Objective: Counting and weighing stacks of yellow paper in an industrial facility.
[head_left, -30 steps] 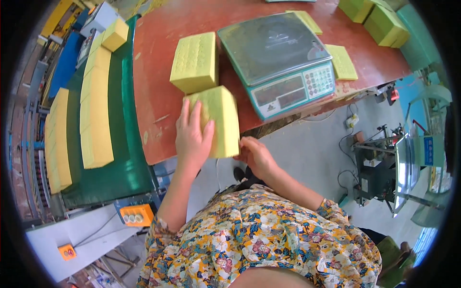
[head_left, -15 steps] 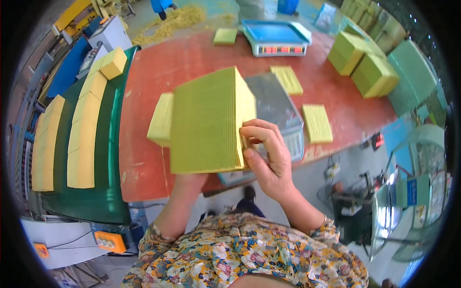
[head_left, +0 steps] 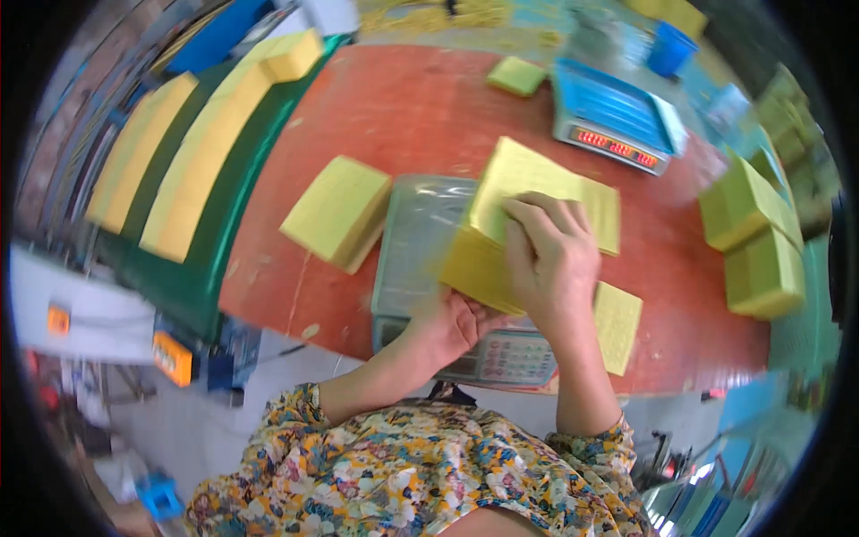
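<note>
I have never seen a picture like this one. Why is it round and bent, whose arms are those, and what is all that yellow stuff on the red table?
The picture comes from a wide fisheye camera worn on a person's head, looking down, so straight edges curve near the rim. The two bare arms rising from the lower edge are that person's own.

The right hand lies flat on top of a yellow stack of paper sheets, and the left hand grips its near lower edge. The stack is over the platform of a grey weighing scale on the red table.

Another yellow stack lies left of the scale, a thin bundle to its right, a second scale further back, and greenish stacks at the right edge.
</note>
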`<action>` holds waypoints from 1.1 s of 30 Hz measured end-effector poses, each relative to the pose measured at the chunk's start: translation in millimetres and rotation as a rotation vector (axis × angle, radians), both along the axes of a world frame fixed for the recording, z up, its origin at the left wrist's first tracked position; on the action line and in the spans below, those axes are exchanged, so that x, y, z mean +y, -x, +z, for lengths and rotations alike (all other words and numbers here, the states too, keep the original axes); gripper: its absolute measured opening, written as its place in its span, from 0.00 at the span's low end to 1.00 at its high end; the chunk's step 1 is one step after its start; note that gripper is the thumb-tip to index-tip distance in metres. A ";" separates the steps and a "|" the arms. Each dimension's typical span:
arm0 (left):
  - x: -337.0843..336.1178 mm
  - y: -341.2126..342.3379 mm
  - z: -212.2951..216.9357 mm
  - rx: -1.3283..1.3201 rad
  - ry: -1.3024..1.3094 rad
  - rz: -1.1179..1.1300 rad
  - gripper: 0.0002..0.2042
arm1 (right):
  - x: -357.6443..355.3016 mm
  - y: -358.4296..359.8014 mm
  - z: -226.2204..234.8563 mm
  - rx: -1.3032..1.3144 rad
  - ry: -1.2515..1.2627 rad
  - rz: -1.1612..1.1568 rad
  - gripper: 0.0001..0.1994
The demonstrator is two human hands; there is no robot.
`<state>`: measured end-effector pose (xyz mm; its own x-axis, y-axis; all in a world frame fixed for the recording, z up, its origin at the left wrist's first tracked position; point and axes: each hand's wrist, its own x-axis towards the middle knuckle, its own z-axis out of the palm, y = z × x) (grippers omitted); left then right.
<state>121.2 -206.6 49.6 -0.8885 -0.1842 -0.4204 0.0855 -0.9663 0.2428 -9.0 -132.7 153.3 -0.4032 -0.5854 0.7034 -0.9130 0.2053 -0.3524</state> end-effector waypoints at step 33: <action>-211.8 -307.2 23.2 -0.148 2.606 -0.053 0.14 | -150.3 -226.5 -116.2 -0.415 -0.511 0.151 0.24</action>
